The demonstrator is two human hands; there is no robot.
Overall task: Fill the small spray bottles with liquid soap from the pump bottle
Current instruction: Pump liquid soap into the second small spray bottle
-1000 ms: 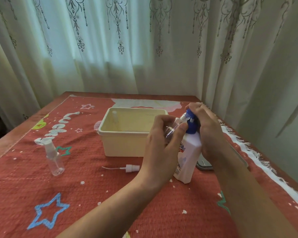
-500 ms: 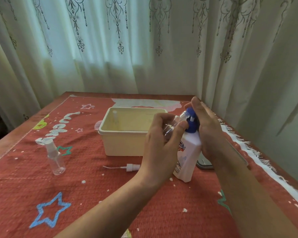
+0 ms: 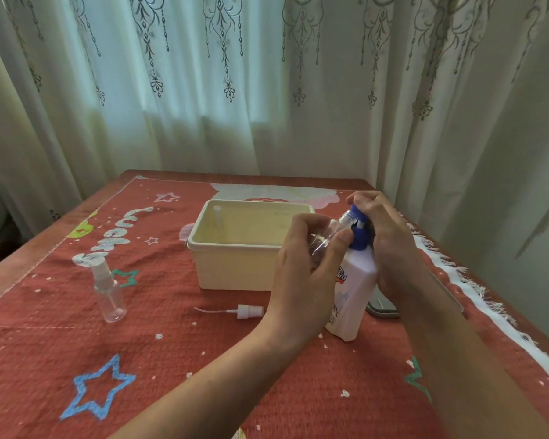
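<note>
A white pump bottle (image 3: 352, 293) with a blue pump head (image 3: 358, 231) stands on the red cloth at the right. My left hand (image 3: 301, 274) grips a small clear spray bottle (image 3: 327, 239), tilted with its open neck up against the blue spout. My right hand (image 3: 384, 242) is curled over the pump head from the right. Its white spray cap (image 3: 244, 311) with a thin tube lies on the cloth in front of the cream tub. Another small spray bottle (image 3: 108, 296), capped and clear, stands at the left.
A cream plastic tub (image 3: 235, 264) sits mid-table with a small white tube inside. A flat grey thing (image 3: 384, 307) lies behind the pump bottle. Curtains hang close behind the table (image 3: 19, 270), and the fringed edge of the cloth (image 3: 488, 308) runs along the right.
My right hand lifted and straightened over the pump head half a second ago; now it is curled down on it again. The left hand keeps the small bottle at the spout.
</note>
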